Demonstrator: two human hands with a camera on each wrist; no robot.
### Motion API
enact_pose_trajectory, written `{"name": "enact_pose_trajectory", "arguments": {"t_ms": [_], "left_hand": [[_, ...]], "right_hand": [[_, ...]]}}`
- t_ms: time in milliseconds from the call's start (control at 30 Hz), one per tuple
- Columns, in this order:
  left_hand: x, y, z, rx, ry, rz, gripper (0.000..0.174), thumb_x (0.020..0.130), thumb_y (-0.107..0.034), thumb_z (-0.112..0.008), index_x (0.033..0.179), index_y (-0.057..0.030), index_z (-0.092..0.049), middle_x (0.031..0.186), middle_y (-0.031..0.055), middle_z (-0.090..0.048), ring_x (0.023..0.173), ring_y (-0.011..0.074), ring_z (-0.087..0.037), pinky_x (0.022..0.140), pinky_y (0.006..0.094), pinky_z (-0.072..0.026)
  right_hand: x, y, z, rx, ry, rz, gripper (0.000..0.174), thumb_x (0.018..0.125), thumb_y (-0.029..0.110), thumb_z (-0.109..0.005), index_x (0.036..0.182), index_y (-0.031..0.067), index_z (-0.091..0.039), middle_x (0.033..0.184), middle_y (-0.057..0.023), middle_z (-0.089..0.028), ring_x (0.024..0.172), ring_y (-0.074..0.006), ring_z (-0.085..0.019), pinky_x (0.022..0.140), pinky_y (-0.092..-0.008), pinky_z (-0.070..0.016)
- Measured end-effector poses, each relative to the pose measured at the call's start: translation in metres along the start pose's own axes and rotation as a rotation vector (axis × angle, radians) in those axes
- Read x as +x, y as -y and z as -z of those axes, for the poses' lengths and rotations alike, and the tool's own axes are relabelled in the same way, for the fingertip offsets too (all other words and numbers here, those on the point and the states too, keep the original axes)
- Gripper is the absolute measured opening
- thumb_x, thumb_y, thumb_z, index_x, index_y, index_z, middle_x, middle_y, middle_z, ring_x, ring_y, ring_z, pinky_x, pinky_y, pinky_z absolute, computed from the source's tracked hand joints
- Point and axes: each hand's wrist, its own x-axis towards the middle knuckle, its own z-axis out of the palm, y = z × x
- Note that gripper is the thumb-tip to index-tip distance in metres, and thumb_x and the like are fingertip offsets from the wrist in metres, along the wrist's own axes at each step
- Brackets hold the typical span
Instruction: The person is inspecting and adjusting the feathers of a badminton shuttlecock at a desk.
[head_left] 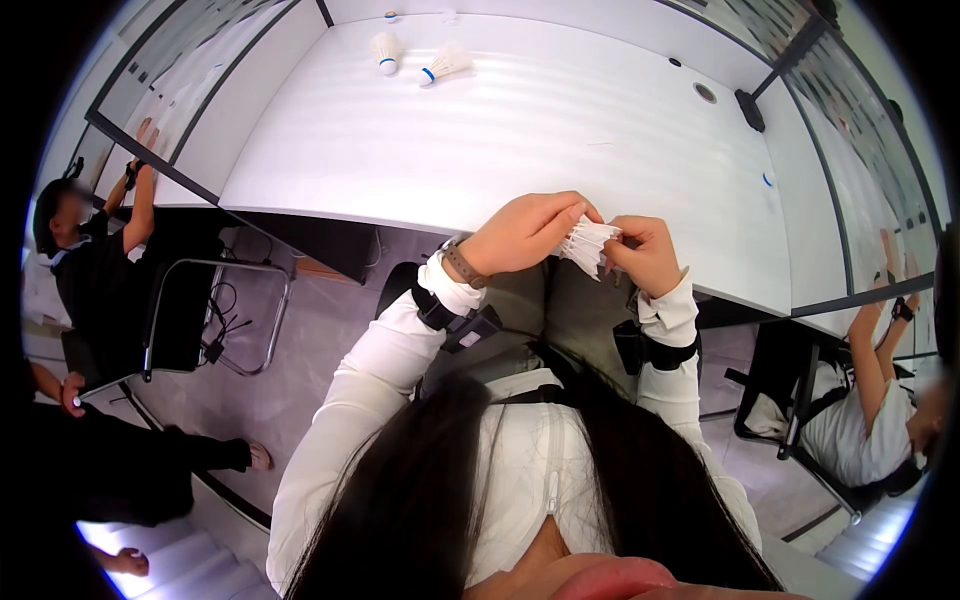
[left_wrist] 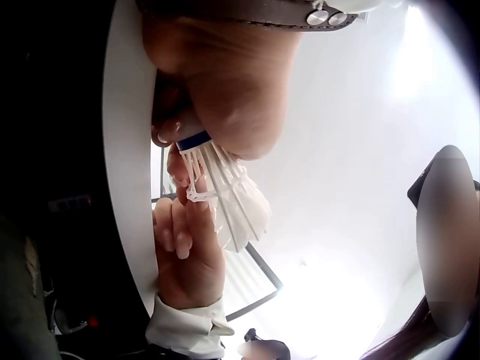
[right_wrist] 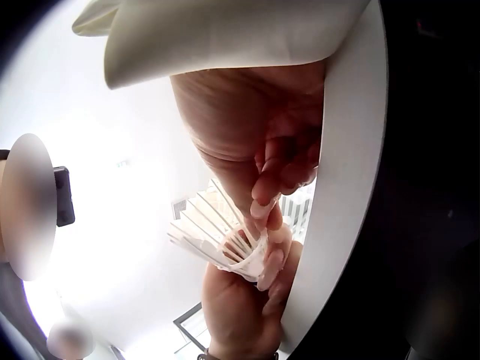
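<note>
A white shuttlecock (head_left: 588, 242) with a blue band at its base is held between both hands, over the front edge of the white desk (head_left: 560, 130). My left hand (head_left: 525, 232), a strap at its wrist, grips it by the base, so most of the cork is hidden. The right hand (head_left: 648, 255) pinches at the feather skirt from the other side. Seen from the left wrist, a loose white strand (left_wrist: 199, 196) crosses the feather shafts beside the right fingers (left_wrist: 182, 244). In the right wrist view the bare shafts (right_wrist: 214, 225) fan outward.
Two shuttlecocks, one upright-looking (head_left: 386, 52) and another on its side (head_left: 446, 64), are at the desk's far left. A small blue-ringed piece (head_left: 767, 180) lies near the right partition (head_left: 810, 190). Other people sit on both sides; a chair (head_left: 220, 310) stands left.
</note>
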Motion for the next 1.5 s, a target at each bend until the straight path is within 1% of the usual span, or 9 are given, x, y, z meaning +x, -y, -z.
{"name": "enact_pose_trajectory", "arguments": {"t_ms": [133,233,333,533,633,933,1033,1233,1500], "left_hand": [[0.0,0.0,0.0,0.017,0.01,0.027,0.035,0.104,-0.024,-0.037,0.108,-0.0001,-0.063,0.087,0.0113,-0.065,0.078,0.0177,-0.061,0.075,0.031,-0.0484],[0.001,0.006,-0.007,-0.051,-0.099,-0.062,0.032,0.102,-0.025,-0.039,0.109,-0.0036,-0.063,0.079,0.0104,-0.063,0.066,0.0218,-0.06,0.065,0.0325,-0.047],[-0.003,0.003,-0.004,-0.253,-0.036,0.123,0.031,0.102,-0.027,-0.043,0.113,-0.0049,-0.062,0.08,0.0076,-0.063,0.065,0.0173,-0.059,0.062,0.0301,-0.0461],[0.0,0.009,-0.009,-0.012,-0.079,-0.144,0.037,0.084,-0.034,-0.073,0.103,-0.005,-0.062,0.075,0.0053,-0.06,0.06,0.0134,-0.054,0.058,0.0272,-0.043],[0.0,0.005,0.001,0.172,0.035,-0.077,0.037,0.076,-0.034,-0.079,0.094,-0.0053,-0.063,0.072,0.005,-0.057,0.059,0.0147,-0.052,0.056,0.0276,-0.0422],[0.0,0.005,-0.001,0.166,0.008,-0.101,0.034,0.077,-0.033,-0.078,0.087,-0.0049,-0.063,0.069,0.0051,-0.056,0.06,0.0161,-0.052,0.056,0.0281,-0.0422],[0.001,-0.007,-0.001,0.114,0.006,-0.094,0.034,0.077,-0.029,-0.081,0.08,-0.0026,-0.06,0.065,0.004,-0.049,0.06,0.0134,-0.041,0.055,0.0281,-0.0348],[0.0,-0.008,-0.001,0.094,0.04,-0.005,0.039,0.073,-0.032,-0.085,0.073,-0.0032,-0.058,0.059,0.0006,-0.045,0.056,0.0094,-0.037,0.05,0.0261,-0.0313],[-0.001,0.001,-0.002,0.162,0.05,-0.027,0.034,0.074,-0.03,-0.085,0.078,-0.0036,-0.064,0.059,-0.0003,-0.046,0.054,0.0085,-0.039,0.05,0.0252,-0.0336]], "right_hand": [[0.0,-0.002,-0.001,-0.005,0.0,0.007,0.007,0.083,0.004,-0.067,0.079,-0.0028,-0.069,0.065,-0.0027,-0.063,0.054,-0.0063,-0.056,0.051,-0.0215,-0.0421],[0.0,-0.002,0.001,0.034,-0.06,0.028,0.009,0.085,0.006,-0.068,0.08,-0.0014,-0.068,0.064,-0.001,-0.061,0.053,-0.0048,-0.054,0.049,-0.0207,-0.041],[0.001,-0.006,0.0,0.141,-0.226,0.061,0.011,0.088,0.009,-0.069,0.081,0.0001,-0.066,0.063,0.0009,-0.059,0.053,-0.0035,-0.051,0.047,-0.0199,-0.0389],[-0.003,-0.005,-0.001,0.147,-0.215,0.084,0.014,0.089,0.012,-0.069,0.08,0.0017,-0.065,0.067,0.0018,-0.059,0.055,-0.0037,-0.051,0.05,-0.0198,-0.0393],[-0.003,-0.002,0.0,0.138,-0.125,0.054,0.017,0.089,0.014,-0.07,0.078,0.0023,-0.065,0.067,0.0016,-0.059,0.056,-0.0045,-0.052,0.051,-0.0198,-0.0401],[-0.006,0.005,0.001,0.174,-0.087,0.065,0.023,0.089,0.019,-0.072,0.075,0.0023,-0.063,0.071,-0.0006,-0.062,0.057,-0.0055,-0.054,0.052,-0.0193,-0.0405],[-0.005,0.003,0.002,0.149,-0.09,0.047,0.023,0.09,0.018,-0.072,0.075,0.0022,-0.063,0.071,-0.0009,-0.062,0.057,-0.0056,-0.054,0.052,-0.0195,-0.0411],[-0.004,0.0,0.001,0.167,-0.046,0.078,0.023,0.091,0.016,-0.07,0.074,0.0019,-0.063,0.068,0.0004,-0.059,0.058,-0.0056,-0.053,0.052,-0.0208,-0.0421],[-0.004,0.001,0.005,0.062,0.026,0.064,0.023,0.091,0.017,-0.069,0.077,0.0004,-0.064,0.065,0.0001,-0.057,0.055,-0.0054,-0.052,0.051,-0.0215,-0.041]]}}
